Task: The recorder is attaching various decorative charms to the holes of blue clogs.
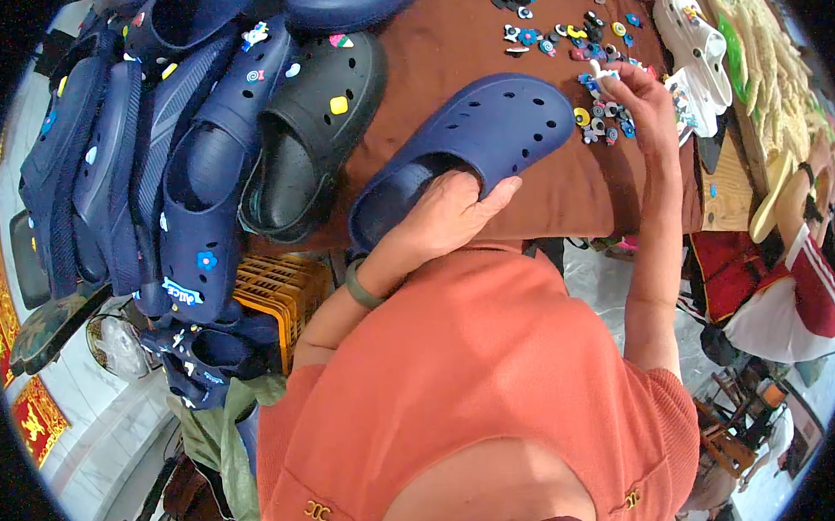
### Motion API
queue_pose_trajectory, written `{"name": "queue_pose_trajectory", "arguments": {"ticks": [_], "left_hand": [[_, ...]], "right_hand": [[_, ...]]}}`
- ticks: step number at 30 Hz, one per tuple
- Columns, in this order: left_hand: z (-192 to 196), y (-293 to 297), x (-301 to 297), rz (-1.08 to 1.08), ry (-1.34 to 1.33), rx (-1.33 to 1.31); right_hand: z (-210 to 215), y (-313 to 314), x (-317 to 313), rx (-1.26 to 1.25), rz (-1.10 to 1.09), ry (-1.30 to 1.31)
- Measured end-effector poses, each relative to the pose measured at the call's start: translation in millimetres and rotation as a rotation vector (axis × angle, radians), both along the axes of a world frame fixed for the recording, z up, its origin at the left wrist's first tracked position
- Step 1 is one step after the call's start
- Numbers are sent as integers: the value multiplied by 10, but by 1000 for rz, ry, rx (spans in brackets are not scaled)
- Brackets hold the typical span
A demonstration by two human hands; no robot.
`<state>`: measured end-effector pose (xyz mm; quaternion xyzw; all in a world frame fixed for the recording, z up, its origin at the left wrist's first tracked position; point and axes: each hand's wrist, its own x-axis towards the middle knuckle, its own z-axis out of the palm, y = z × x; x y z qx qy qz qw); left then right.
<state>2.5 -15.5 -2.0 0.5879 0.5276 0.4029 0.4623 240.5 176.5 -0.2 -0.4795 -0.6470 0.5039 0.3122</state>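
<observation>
A navy blue clog (500, 113) with round holes in its upper lies on the brown cloth (446, 50) in front of me. My left hand (453, 212) grips it at the foot opening. Its fingers reach inside, where their tips are hidden, and the thumb lies along the outer side. To the right of the toe, my right hand (642, 106) pinches a small white shoe charm (603, 74) above the cloth. Loose charms (602, 122) of several colours lie just below and beside these fingers, with more charms (524, 37) farther back.
Several navy clogs (213, 162) with charms are lined up at the left, beside a black clog (314, 125). White clogs (692, 48) stand at the right. An orange plastic crate (275, 299) sits below the table's left side. Another person's arm (792, 202) shows at the far right.
</observation>
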Motion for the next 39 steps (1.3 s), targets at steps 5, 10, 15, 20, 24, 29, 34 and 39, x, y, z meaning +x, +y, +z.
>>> {"name": "queue_pose_trajectory", "arguments": {"ticks": [5, 10, 15, 20, 24, 29, 34, 39], "left_hand": [[30, 8, -17, -28, -8, -48], [31, 0, -4, 18, 2, 17], [18, 6, -37, -89, 13, -117], [16, -2, -38, -88, 10, -107], [-28, -11, -8, -25, 51, 29], [-34, -21, 17, 17, 28, 58], [-52, -13, -3, -7, 57, 19], [-42, -10, 10, 8, 61, 41]], "right_hand": [[88, -315, -240, -139, 76, 118], [-8, -273, -320, -50, 73, 65], [54, -216, -196, -98, 131, -93], [130, -228, -173, -159, 143, -34], [219, -191, -273, -195, 175, -88], [388, 7, -512, -188, 454, -195], [500, 224, -764, -270, 757, -481], [553, 373, -963, -78, 997, -715]]}}
